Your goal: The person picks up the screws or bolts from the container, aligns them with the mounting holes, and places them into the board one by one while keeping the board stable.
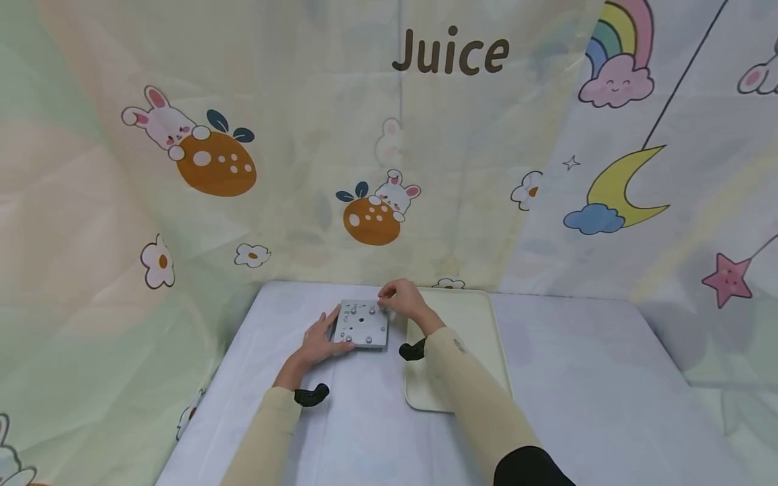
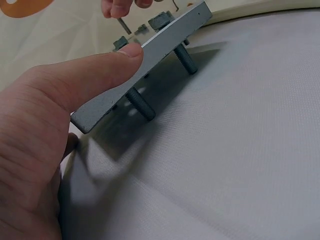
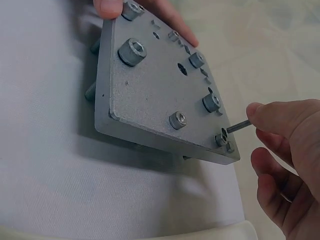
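A grey metal plate (image 1: 362, 325) carries several socket-head screws (image 3: 132, 51), small holes and slots. Threaded screw ends (image 2: 140, 103) stick out below it, and it stands raised off the white cloth. My left hand (image 1: 319, 339) grips the plate at its left side, with the thumb on the near edge and the fingers along the far left edge. Between thumb and forefinger my right hand (image 1: 404, 300) pinches a thin grey metal rod (image 3: 239, 126). The rod's tip is by a small screw (image 3: 221, 139) at the plate's far right corner; whether it touches is unclear.
A cream tray (image 1: 428, 398) lies just right of the plate, partly under the right forearm. White cloth (image 1: 583, 378) covers the table. A printed curtain (image 1: 304, 135) hangs behind the table's back edge. Each wrist wears a black band (image 1: 311, 395).
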A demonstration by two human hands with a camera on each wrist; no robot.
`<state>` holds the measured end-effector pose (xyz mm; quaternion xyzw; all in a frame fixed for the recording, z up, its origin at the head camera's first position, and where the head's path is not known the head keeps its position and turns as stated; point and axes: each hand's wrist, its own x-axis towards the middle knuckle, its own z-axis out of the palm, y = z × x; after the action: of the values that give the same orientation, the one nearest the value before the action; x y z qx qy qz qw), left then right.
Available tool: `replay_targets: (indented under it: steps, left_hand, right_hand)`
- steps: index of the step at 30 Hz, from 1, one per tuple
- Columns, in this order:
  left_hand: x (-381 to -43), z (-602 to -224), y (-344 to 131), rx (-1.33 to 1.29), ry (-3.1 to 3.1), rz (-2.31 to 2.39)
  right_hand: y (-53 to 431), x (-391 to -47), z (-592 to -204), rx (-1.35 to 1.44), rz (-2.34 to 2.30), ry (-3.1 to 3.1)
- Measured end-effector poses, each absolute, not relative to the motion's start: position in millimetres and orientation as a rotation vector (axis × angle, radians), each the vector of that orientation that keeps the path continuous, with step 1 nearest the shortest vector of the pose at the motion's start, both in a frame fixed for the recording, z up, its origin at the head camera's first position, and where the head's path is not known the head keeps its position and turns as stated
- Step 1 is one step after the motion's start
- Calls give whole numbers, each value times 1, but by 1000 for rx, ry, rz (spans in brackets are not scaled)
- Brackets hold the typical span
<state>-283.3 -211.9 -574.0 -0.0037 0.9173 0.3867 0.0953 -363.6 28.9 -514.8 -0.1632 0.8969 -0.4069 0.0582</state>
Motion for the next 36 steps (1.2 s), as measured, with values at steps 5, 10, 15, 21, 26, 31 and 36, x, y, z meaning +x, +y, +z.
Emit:
replay_targets:
  steps: [5,10,15,21,26,31,36]
  left_hand:
    - [-283,-576,-211,-21,2718,1169]
    - [-283,-575,-211,-25,2708,1192]
    - [-283,-575,-210,-40,2712,1190]
    - [-283,-575,-211,-35,2712,1177]
    - [-285,-575,-209,-14,2719,1168]
    - [-285,-575,-209,18,2720,1173]
    - [-285,-576,-213,27,2728,1151]
  right_hand:
    - [27,-365,-515,-485,-1180,2716]
    - [25,-367,-512,-448,-1143,2713]
    - [24,-367,-513,-449,-1133,2704]
    - [28,-366,-515,-423,-1133,2731]
    - [42,-366,-513,-447,-1147,2737]
    - [60,-364,-509,-465,-1136,2761]
    - [81,-355,-506,-499,-1122,2762]
